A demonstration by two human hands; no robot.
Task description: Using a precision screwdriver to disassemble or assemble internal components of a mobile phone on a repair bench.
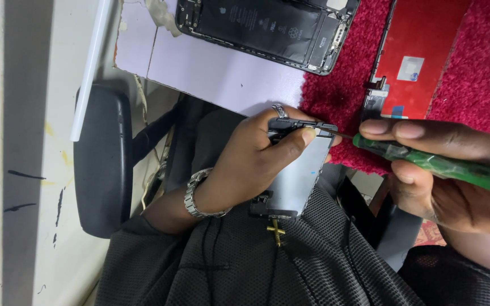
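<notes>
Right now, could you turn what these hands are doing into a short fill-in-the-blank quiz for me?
1. The right hand holds a screwdriver whose handle is ____.
2. The left hand grips a grey phone panel, and on its wrist sits a metal ____.
3. The opened phone body lies on the desk; the red screen part lies on a red ____.

Missing words: green; watch; mat
</notes>
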